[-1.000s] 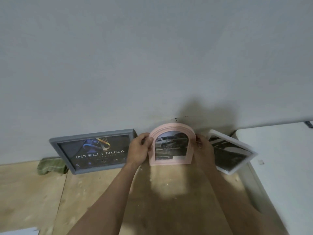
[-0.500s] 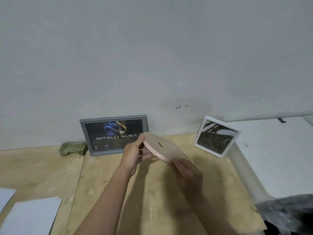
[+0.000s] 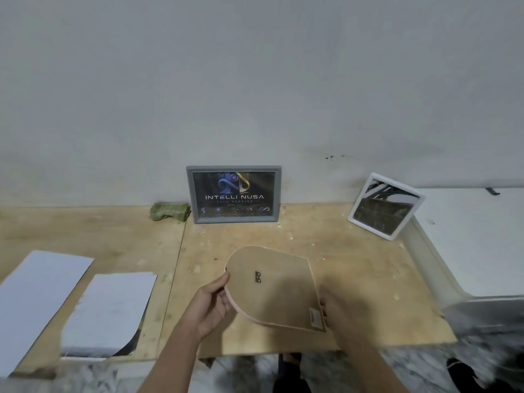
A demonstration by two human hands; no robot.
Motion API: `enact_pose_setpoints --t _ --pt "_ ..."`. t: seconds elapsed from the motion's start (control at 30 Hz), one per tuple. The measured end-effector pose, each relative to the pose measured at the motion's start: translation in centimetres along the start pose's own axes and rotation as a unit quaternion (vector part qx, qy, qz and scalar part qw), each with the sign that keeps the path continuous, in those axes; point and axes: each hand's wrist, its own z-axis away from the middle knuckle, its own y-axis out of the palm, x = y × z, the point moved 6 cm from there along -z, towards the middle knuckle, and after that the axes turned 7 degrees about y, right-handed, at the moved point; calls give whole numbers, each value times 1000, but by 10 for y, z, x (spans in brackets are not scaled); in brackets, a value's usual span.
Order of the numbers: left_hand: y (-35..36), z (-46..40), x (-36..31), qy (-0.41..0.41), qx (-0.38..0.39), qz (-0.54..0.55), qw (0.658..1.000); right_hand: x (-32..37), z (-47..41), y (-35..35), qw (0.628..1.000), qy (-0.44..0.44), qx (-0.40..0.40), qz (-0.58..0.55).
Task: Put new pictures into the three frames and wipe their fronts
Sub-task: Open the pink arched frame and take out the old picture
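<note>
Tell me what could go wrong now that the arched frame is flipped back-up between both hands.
The arched frame is held only by its edges, left hand and right hand, near the table's front edge, so a slip could drop it to the floor. Its front faces down and may scuff. The white frame leans tilted, so a bump might topple it.

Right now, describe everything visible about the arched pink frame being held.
The arched pink frame is turned back side up, showing a plain brown board backing with a small dark metal hanger near its middle and a label by its straight bottom edge. Only a thin pink rim shows along the curved edge. The left hand grips the arched end, the right hand the straight end, above the plywood tabletop. Its front is hidden.
</note>
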Motion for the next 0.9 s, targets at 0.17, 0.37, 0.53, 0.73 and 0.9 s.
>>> enact_pose_setpoints --t 0.17,0.37,0.53,0.73,0.9 --pt "-22 15 22 -18 16 97 995 -34 -10 8 995 65 -21 -77" --pt "-42 5 19 9 -30 86 996 -41 -18 22 991 71 -28 -113" --pt "-65 -2 -6 117 -174 -232 950 -41 -24 24 993 61 -47 -92" --pt "-77 -14 -11 133 -232 -337 903 -58 -60 35 994 64 -47 -73" --pt "-96 -32 -3 119 -278 -443 844 -56 -59 49 994 78 -48 -54"
